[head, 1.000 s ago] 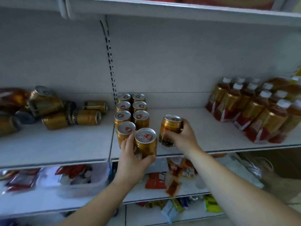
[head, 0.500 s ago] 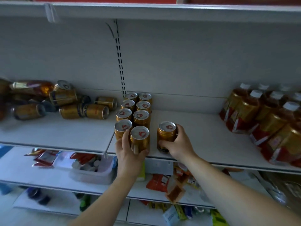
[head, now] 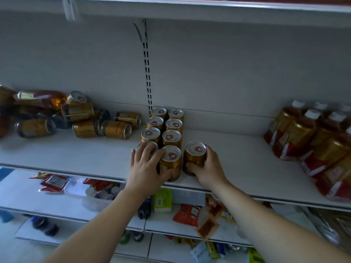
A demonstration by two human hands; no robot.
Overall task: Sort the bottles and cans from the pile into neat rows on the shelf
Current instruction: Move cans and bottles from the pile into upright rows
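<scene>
- Left hand (head: 146,168): grip closed round the front can (head: 171,158) of the rows (head: 164,128), upright on the shelf (head: 239,162).
- Right hand (head: 208,168): grip wraps a lone can (head: 195,153), upright, just beside it.

The can (head: 195,149) in my right hand (head: 209,168) was tilted and apart from the rows (head: 167,128); now it stands upright just beside the front can (head: 171,155). My left hand (head: 146,166) has slid leftward, fingers spread past that front can, thumb curled round its front.
</scene>
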